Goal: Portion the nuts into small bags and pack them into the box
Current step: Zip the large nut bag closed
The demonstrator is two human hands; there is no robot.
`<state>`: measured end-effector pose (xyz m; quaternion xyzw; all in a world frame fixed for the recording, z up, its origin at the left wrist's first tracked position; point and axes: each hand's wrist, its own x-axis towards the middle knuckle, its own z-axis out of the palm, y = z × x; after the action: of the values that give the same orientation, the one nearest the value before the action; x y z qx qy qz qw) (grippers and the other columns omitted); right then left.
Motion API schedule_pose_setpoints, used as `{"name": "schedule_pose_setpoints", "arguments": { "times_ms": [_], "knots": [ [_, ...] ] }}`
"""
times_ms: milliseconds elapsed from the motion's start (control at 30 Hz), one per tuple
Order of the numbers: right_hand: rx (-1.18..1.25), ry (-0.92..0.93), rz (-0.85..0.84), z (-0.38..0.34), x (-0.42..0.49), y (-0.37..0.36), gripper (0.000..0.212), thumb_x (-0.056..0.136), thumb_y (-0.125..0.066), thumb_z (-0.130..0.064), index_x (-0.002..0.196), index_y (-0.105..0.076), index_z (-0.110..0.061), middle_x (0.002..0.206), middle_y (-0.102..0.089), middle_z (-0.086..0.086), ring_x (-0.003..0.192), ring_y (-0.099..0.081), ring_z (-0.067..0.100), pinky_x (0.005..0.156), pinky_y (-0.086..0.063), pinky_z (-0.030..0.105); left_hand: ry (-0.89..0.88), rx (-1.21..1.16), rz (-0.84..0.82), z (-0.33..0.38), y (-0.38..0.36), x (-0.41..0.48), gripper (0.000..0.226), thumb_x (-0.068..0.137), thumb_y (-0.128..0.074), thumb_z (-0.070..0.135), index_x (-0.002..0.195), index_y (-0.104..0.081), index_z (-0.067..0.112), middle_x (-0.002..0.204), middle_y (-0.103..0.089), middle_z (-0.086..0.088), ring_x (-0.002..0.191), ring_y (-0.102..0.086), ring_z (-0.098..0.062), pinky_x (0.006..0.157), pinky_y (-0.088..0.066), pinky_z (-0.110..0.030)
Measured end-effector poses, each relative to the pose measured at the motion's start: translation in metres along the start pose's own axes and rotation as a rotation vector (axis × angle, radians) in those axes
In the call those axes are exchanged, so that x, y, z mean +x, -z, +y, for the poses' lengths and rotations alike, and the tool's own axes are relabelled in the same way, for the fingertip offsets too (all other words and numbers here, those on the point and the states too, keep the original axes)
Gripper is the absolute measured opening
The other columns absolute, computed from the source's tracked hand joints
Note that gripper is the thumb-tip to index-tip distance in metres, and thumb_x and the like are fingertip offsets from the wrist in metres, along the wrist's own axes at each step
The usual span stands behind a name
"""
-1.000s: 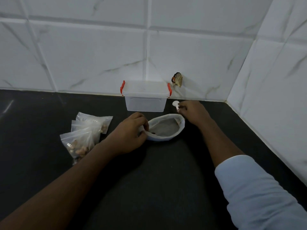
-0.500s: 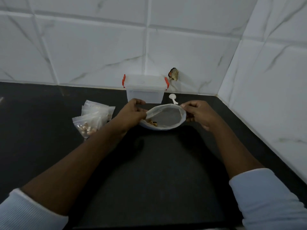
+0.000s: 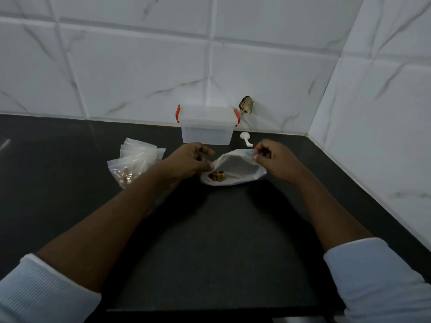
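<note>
**Floppy bag (image 3: 238, 170) held open**

White marble-veined tiles (image 3: 140, 66) wall a matte black bench (image 3: 210, 229). A translucent lidded box (image 3: 207, 130) stands behind. The left hand (image 3: 186, 162) and right hand (image 3: 276, 159) each pinch the bag's rim, nuts (image 3: 217, 176) inside. Crinkly small bags (image 3: 133, 164) lie left.

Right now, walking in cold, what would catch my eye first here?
First, the two hands at the middle of the dark counter: the left hand and right hand each pinch the rim of a white bag, its mouth open over a few nuts inside. Behind it, by the tiled wall, stands a lidded clear box with red clips. Left of the hands lie filled small bags.
</note>
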<state>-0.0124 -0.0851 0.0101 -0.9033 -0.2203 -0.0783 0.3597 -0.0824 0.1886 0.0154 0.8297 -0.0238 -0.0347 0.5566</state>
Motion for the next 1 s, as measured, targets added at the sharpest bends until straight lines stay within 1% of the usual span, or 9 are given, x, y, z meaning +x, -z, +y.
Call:
{"name": "schedule_pose_setpoints", "arguments": {
  "times_ms": [133,233,300,400,500,633,733,867,1000],
  "knots": [
    [-0.053,0.033,0.103,-0.008,0.000,-0.006,0.008,0.093,-0.064,-0.009,0.094,-0.065,-0.017,0.089,-0.068,0.001,0.075,-0.058,0.009,0.064,-0.044,0.011,-0.145,0.464,0.126,0.002,-0.008,0.001,0.027,0.089,-0.074,0.014,0.111,-0.061,0.020,0.096,-0.066,0.005,0.084,-0.064,-0.006,0.066,-0.046,-0.014],
    [-0.006,-0.002,0.171,-0.013,0.004,-0.011,0.005,0.094,-0.066,-0.012,0.094,-0.068,-0.017,0.086,-0.068,0.003,0.073,-0.060,0.014,0.061,-0.044,0.007,-0.186,0.525,0.300,-0.001,-0.011,0.009,0.019,0.090,-0.073,0.017,0.104,-0.061,0.019,0.094,-0.065,0.004,0.082,-0.064,-0.009,0.069,-0.054,-0.023],
    [0.110,-0.065,0.138,-0.014,0.005,-0.011,0.003,0.095,-0.069,-0.016,0.094,-0.071,-0.017,0.082,-0.069,0.007,0.069,-0.060,0.013,0.063,-0.052,0.019,-0.160,0.472,0.391,-0.006,-0.008,0.013,0.014,0.090,-0.073,0.018,0.100,-0.062,0.019,0.091,-0.066,0.004,0.082,-0.066,-0.011,0.071,-0.058,-0.027],
    [0.461,-0.183,-0.036,-0.009,0.004,-0.007,0.010,0.095,-0.071,-0.009,0.104,-0.074,-0.013,0.097,-0.074,0.013,0.081,-0.067,0.020,0.070,-0.059,0.036,-0.064,0.260,0.447,-0.010,-0.004,0.012,0.009,0.093,-0.072,0.022,0.095,-0.065,0.017,0.091,-0.068,0.001,0.078,-0.069,-0.013,0.058,-0.056,-0.023],
    [0.600,-0.210,-0.153,-0.006,0.004,-0.003,0.034,0.088,-0.070,0.008,0.118,-0.071,-0.008,0.102,-0.071,0.012,0.084,-0.068,0.017,0.072,-0.058,0.031,0.131,-0.170,0.367,-0.004,-0.005,0.010,0.011,0.097,-0.069,0.024,0.101,-0.066,0.013,0.100,-0.072,-0.008,0.087,-0.074,-0.023,0.070,-0.065,-0.037],
    [0.556,-0.222,0.005,-0.009,0.003,-0.004,0.034,0.087,-0.072,0.009,0.115,-0.070,-0.008,0.100,-0.069,0.022,0.080,-0.068,0.022,0.065,-0.060,0.031,0.241,-0.538,0.179,0.006,-0.004,0.007,0.024,0.094,-0.064,0.010,0.118,-0.067,0.010,0.115,-0.071,-0.015,0.100,-0.072,-0.028,0.069,-0.062,-0.035],
    [0.520,-0.225,0.130,-0.012,0.004,-0.004,0.025,0.089,-0.069,0.008,0.106,-0.070,-0.010,0.088,-0.068,0.014,0.072,-0.066,0.020,0.059,-0.058,0.028,0.199,-0.592,0.156,0.006,-0.009,0.005,0.033,0.088,-0.069,-0.005,0.119,-0.065,0.006,0.118,-0.069,-0.013,0.104,-0.071,-0.030,0.076,-0.064,-0.039],
    [0.359,-0.276,0.292,-0.013,0.005,0.001,0.014,0.093,-0.065,0.003,0.100,-0.068,-0.009,0.081,-0.067,0.011,0.058,-0.063,0.014,0.055,-0.059,0.030,0.130,-0.344,0.401,0.005,-0.012,0.005,0.020,0.087,-0.073,-0.003,0.101,-0.064,0.010,0.103,-0.068,-0.010,0.089,-0.072,-0.024,0.072,-0.065,-0.034],
    [0.483,-0.320,0.164,-0.016,0.003,-0.004,0.010,0.097,-0.068,-0.006,0.107,-0.067,-0.006,0.092,-0.071,0.017,0.065,-0.069,0.020,0.068,-0.064,0.038,0.150,-0.314,0.431,0.004,-0.012,0.006,0.008,0.094,-0.067,0.004,0.100,-0.065,0.010,0.106,-0.069,-0.010,0.092,-0.072,-0.024,0.070,-0.064,-0.033]
  ]
}}
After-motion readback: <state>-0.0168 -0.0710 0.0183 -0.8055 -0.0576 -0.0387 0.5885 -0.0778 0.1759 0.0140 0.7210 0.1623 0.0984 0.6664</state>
